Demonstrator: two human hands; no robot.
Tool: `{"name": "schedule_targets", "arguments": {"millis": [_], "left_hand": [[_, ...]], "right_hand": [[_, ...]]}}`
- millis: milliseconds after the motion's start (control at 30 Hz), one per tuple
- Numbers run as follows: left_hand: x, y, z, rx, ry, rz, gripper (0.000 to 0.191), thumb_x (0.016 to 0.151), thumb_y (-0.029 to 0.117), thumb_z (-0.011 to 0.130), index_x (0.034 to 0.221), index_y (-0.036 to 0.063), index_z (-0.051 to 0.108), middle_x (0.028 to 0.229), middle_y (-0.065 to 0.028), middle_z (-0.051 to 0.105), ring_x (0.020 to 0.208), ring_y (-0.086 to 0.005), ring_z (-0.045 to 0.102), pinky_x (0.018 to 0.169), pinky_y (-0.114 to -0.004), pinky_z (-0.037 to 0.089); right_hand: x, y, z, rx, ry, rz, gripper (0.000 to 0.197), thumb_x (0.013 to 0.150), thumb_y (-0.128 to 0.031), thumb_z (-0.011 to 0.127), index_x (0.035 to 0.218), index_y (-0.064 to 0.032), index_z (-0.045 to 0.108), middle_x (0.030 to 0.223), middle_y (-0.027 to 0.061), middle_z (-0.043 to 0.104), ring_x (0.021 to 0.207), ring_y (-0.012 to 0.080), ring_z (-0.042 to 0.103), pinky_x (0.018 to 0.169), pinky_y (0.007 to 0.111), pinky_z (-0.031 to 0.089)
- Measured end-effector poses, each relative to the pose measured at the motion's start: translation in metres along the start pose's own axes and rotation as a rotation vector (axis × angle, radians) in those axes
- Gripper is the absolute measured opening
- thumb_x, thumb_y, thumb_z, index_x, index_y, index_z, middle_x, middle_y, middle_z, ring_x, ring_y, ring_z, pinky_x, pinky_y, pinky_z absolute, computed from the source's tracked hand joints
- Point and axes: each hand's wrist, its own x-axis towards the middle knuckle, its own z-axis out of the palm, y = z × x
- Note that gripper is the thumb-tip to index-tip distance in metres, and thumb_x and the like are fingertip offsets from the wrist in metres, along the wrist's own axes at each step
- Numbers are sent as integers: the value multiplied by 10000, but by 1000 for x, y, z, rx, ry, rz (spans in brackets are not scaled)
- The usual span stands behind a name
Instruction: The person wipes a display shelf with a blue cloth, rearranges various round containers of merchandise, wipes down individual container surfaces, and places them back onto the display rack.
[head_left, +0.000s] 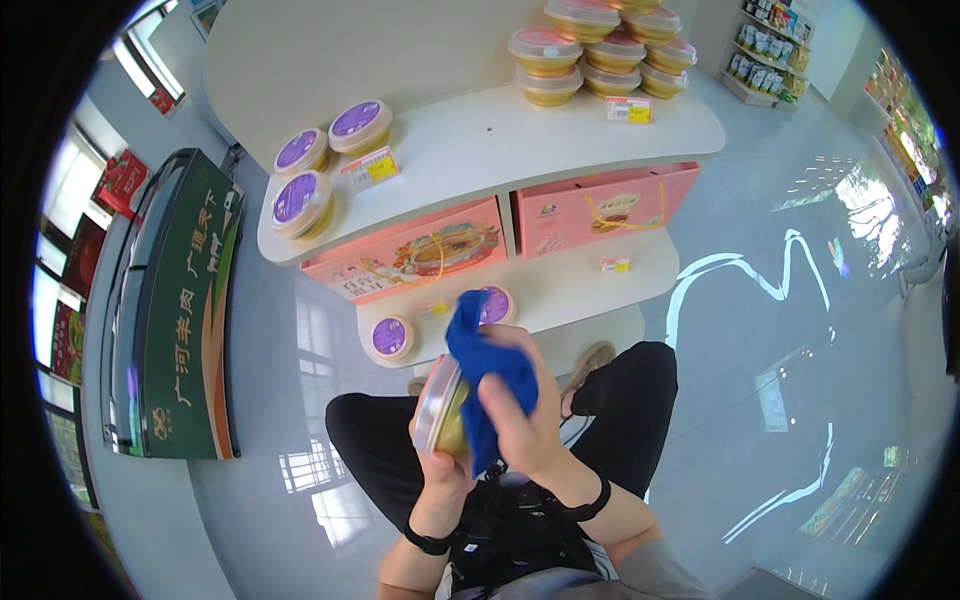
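My left hand (442, 465) grips a round, clear-lidded plastic food bowl (448, 420) with yellowish-green sides, tilted on edge in front of my lap. In my right hand (517, 420) is a blue cloth (480, 367), pressed against the side and underside of that bowl. Part of the cloth sticks up above my fingers. Just beyond my hands, on the lower shelf, are a purple-labelled bowl (391, 337) and another purple-labelled bowl (496, 304), which the cloth partly covers.
The white display shelf (465, 161) holds more purple-labelled bowls (302, 202), stacked bowls with pinkish lids (547, 49) and price tags. Pink gift boxes (607, 206) fill its middle level. A green chest freezer (180, 322) stands left; a product rack (769, 60) is far right.
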Motion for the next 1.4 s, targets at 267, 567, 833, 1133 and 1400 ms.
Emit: {"name": "schedule_targets", "arguments": {"millis": [267,567,833,1133,1400], "left_hand": [[29,18,-1,1005,-113,664,1109,594,678,854,1388,-35,552,1329,-254,603,1204,-388,565,1064,-500,390],[30,41,6,1375,-302,765,1036,544,546,930,1350,3,571,1307,-227,616,1163,-377,603,1039,-506,381],[113,86,33,1243,-222,679,959,594,253,926,1400,-32,490,1249,-178,606,1179,-319,613,990,-431,513],[286,99,100,1502,-278,692,769,707,330,884,1286,12,491,1217,-186,597,1145,-332,600,973,-422,494],[355,70,93,1997,-201,513,816,740,530,799,1293,25,474,1286,-194,586,1293,-352,461,1133,-502,268]], "right_hand": [[-49,20,1,822,93,905,492,1083,-423,416,1382,-49,529,1359,78,605,1221,193,603,1057,399,484],[-41,41,-24,1050,-41,945,461,1091,-391,395,1361,-50,548,1336,80,634,1173,195,635,1014,348,510],[-32,59,-72,1345,-69,796,533,1028,-476,501,1401,-96,518,1301,148,636,1112,348,645,833,458,552],[-28,132,-97,1107,14,733,456,1079,-449,380,1275,-89,581,1240,130,668,1037,288,644,782,374,502],[-38,188,-113,1023,90,774,576,1060,-525,320,1301,-65,570,1171,170,656,851,268,599,684,391,503]]}}
